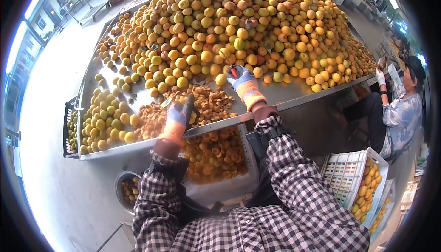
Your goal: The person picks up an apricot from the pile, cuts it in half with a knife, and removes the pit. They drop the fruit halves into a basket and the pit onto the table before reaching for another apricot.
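Observation:
My right hand (245, 84), in a white and orange glove, is closed round a small red-handled knife (234, 71). Its thin blade points away from me, over the near edge of a big heap of apricots (220, 27). To the left, my left hand (174, 121) wears a matching glove with a dark palm. Its fingers curl at a yellow-green apricot (193, 114), which is partly hidden. Around that hand lie many split apricot pieces (210, 102) on the metal table (280, 93).
A white crate (245, 153) of apricot halves stands below the table edge, before my lap. Whole apricots (108, 118) fill the table's left corner. A bucket (123, 190) stands lower left, crates (342, 169) lower right. A co-worker (402, 112) sits at right.

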Demonstrator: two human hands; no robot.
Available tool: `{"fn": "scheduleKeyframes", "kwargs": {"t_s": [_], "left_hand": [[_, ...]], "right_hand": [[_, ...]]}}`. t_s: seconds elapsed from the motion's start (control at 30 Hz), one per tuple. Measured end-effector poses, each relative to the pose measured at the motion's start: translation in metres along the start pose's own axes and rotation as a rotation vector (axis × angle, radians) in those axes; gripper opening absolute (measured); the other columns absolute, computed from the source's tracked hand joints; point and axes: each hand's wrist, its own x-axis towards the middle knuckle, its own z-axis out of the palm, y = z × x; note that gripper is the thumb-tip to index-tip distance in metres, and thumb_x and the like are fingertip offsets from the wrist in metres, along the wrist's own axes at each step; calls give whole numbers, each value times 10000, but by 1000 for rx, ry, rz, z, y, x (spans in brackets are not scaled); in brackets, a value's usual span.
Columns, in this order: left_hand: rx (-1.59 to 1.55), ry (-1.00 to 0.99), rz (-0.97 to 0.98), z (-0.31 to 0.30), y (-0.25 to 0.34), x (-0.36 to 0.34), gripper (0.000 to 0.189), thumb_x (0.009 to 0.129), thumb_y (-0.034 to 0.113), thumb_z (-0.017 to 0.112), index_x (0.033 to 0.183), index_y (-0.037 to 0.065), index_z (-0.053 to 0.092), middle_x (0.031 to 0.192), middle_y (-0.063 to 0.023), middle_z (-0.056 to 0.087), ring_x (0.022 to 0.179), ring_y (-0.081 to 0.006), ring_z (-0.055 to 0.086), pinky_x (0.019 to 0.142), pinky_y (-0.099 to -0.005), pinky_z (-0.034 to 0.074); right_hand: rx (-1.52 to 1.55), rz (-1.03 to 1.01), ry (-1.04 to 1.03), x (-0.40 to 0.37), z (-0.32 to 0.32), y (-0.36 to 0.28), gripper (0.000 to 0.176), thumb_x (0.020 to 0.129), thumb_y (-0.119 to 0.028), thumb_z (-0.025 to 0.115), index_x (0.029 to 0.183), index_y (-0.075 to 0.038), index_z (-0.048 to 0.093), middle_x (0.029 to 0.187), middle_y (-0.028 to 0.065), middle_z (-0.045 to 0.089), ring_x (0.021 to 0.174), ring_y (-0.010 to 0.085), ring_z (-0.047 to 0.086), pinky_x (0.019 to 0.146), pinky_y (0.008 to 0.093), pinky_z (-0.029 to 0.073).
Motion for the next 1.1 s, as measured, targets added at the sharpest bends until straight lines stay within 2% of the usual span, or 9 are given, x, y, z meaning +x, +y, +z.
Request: {"fn": "scheduleKeyframes", "kwargs": {"t_s": [0.2, 0.27, 0.3, 0.4, 0.63, 0.7, 0.8, 0.9, 1.1], "left_hand": [[-30, -140, 247, -8, 41, -27, 712, 965, 606, 378, 734, 21, 710, 586, -44, 609, 571, -152, 565, 529, -255, 423], [-150, -368, 74, -19, 54, -32, 225, 844, 197, 573, 990, 46, 653, 735, -59, 637, 569, -199, 582, 548, -270, 459], [-211, -482, -16, -23, 59, -36, 345, 783, -8, 670, 1118, 59, 624, 809, -66, 651, 568, -222, 590, 558, -278, 477], [-271, -492, -10, -19, 64, -39, 158, 910, 136, 569, 1000, 36, 653, 720, -40, 619, 556, -144, 566, 504, -239, 434], [-192, -525, -54, -23, 67, -43, 440, 999, 386, 473, 887, 16, 682, 714, -36, 650, 559, -119, 601, 507, -233, 460], [-292, -584, 59, -17, 52, -44, 352, 972, 323, 552, 955, 4, 700, 860, -93, 705, 824, -149, 665, 742, -285, 533], [50, -625, 387, -9, 61, -53, 422, 946, 350, 601, 1159, -11, 639, 982, -115, 710, 872, -158, 669, 717, -271, 536], [-325, -299, 23, -7, 66, -55, 441, 914, 359, 648, 1197, 21, 630, 912, -67, 707, 724, -111, 671, 492, -223, 442], [-373, -368, -86, -23, 78, -51, 474, 874, 326, 707, 1204, 1, 610, 908, -49, 680, 678, -121, 645, 511, -217, 480]], "right_hand": [[-263, 76, -194, -4, 5, -20, 583, 792, -311, 719, 1324, -185, 520, 1171, 141, 651, 1072, 321, 620, 899, 402, 497], [-332, 120, -260, -3, 7, -24, 651, 783, -282, 738, 1369, -207, 465, 1228, 134, 625, 1101, 334, 604, 931, 408, 486], [-331, 120, -260, -2, 7, -25, 651, 783, -282, 738, 1369, -207, 465, 1228, 134, 625, 1101, 334, 604, 931, 408, 486], [-393, 67, -278, 2, 7, -21, 643, 783, -265, 742, 1363, -202, 472, 1218, 131, 631, 1113, 328, 600, 936, 400, 484], [-77, -33, -169, 7, 14, 8, 510, 758, -260, 776, 1215, -132, 590, 1126, 144, 663, 1029, 321, 634, 888, 375, 493], [231, -179, -163, 9, 15, 17, 502, 732, -175, 806, 1189, -107, 611, 1076, 118, 682, 963, 232, 648, 865, 322, 494], [366, -285, -175, -18, -6, -17, 481, 733, -70, 800, 1177, -105, 618, 1070, 84, 685, 935, 153, 625, 865, 289, 490], [350, -458, -226, -52, -22, -48, 486, 759, -28, 776, 1207, -113, 608, 1071, 70, 679, 971, 117, 615, 877, 280, 492], [568, -533, -360, -87, 4, -61, 468, 811, -3, 734, 1244, -29, 558, 1027, 32, 665, 919, 92, 601, 832, 249, 501]]}}
